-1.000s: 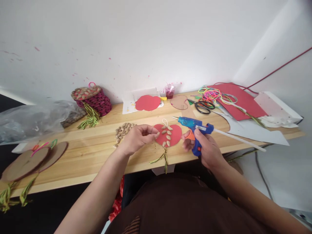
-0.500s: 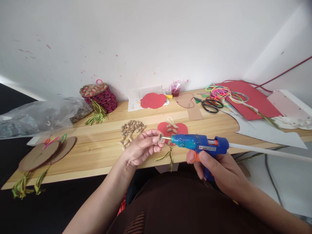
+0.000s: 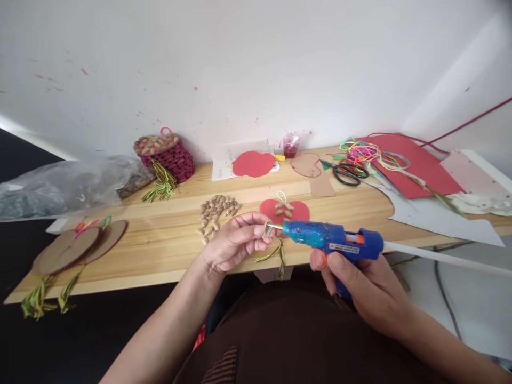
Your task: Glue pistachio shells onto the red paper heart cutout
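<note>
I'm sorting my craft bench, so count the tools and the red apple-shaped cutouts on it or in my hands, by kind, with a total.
Glue gun: 1, in the right hand, its tip at a shell pinched in the left hand
Scissors: 1
Red apple cutouts: 2, one bare, one with shells stuck on
Total: 4

Craft corner: wooden table point(image 3: 168, 250) strewn with scissors point(image 3: 344, 172), cords point(image 3: 360, 152), paper cutouts point(image 3: 253, 163).

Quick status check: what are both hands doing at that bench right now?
Left hand pinches one small shell. Right hand grips blue glue gun, nozzle touching the shell. Red apple cutout lies just behind; nothing between.
</note>
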{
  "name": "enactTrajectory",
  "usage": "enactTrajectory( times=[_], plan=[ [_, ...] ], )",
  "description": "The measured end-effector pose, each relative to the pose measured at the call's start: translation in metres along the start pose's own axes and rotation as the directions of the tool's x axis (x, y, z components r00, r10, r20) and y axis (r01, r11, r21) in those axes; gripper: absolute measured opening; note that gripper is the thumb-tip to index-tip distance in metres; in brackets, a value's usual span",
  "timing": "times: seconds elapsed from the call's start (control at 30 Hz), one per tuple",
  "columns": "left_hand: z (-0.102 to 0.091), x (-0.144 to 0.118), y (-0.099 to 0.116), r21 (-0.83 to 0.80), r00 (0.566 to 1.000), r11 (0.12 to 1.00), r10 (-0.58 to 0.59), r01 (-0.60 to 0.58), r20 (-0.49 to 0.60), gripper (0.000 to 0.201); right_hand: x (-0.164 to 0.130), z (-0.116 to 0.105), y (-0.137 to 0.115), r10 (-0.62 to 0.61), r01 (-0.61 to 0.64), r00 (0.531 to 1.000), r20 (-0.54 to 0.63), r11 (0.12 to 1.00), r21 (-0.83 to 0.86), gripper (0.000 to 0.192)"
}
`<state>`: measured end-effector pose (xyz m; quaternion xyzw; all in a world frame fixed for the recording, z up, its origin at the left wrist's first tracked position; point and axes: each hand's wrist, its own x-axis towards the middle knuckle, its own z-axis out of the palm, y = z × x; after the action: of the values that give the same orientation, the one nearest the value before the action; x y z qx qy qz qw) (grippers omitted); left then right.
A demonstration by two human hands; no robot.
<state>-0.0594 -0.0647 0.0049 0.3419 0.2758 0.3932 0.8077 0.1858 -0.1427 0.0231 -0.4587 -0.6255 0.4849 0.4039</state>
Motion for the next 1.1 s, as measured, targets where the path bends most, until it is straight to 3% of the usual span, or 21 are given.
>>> enactTrajectory(
  times=[1.1],
  plan=[
    [0.0016, 0.0002, -0.0023, 0.009, 1.0, 1.0, -0.007, 0.007, -0.02, 0.03, -0.0013, -0.0008, 0.0055, 0.012, -0.012, 1.0, -0.012, 1.0, -0.007, 0.034]
  ],
)
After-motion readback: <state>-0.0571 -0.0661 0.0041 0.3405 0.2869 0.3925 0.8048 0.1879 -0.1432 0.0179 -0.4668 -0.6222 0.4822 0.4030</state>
